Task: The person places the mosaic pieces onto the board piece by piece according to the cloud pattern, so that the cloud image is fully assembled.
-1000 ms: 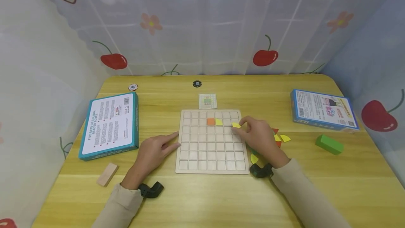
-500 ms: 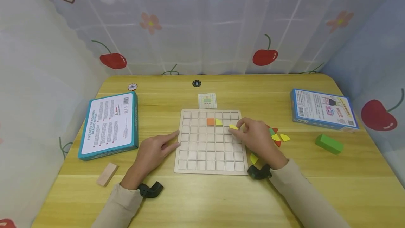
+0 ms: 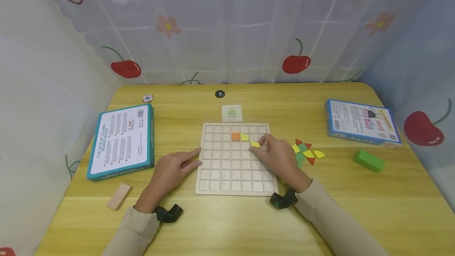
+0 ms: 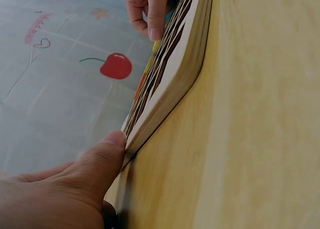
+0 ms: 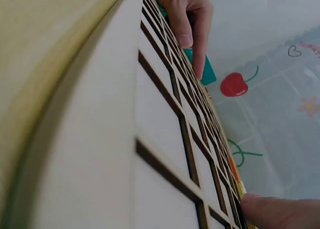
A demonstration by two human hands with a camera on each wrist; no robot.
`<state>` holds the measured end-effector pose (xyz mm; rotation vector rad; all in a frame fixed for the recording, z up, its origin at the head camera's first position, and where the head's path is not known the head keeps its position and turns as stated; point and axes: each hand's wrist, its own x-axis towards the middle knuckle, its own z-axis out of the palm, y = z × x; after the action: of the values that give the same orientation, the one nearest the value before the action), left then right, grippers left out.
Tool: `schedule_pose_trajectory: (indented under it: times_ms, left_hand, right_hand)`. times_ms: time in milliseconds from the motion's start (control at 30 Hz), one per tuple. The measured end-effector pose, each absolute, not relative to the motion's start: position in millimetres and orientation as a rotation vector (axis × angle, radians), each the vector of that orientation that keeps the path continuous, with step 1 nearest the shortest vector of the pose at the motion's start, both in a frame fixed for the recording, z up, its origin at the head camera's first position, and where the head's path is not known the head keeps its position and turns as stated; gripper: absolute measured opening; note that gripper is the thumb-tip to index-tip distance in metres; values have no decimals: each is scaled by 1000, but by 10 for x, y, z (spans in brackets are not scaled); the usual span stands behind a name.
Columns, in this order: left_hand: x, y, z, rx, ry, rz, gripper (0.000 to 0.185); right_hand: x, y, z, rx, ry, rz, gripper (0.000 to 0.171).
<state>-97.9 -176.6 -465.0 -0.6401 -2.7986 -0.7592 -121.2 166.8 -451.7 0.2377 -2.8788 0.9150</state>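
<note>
Head view leaves part of the yellow quarter-circle piece (image 3: 255, 144) hidden, because the fingers of the right hand (image 3: 279, 159) cover its edge. Thumb and index finger pinch this piece over the right part of the wooden grid board (image 3: 225, 175); whether it touches the board, I cannot tell. The right wrist view cuts this hand off, so only a fingertip is seen. The print on the pattern card (image 3: 232, 113) is too small to make out.

In the board's second row, one cell contains an orange square (image 3: 235, 136), and the next cell to its right contains a yellow tile (image 3: 244, 137). The held piece is flat, bright yellow, with a curved side. The left hand (image 3: 171, 171) has thumb and index finger spread, touching the board's left edge.
</note>
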Motion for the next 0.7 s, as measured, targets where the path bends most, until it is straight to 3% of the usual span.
schedule_pose_trajectory:
  times_ms: [200, 700]
  left_hand:
    - [-974, -1770, -4662, -626, -2817, -765, 43]
    - [-968, -1774, -4648, -615, -2823, -764, 43]
  right_hand:
    - [-1211, 1672, -4545, 254, -2878, 876, 34]
    - [-1221, 1907, -4521, 404, -2801, 986, 13]
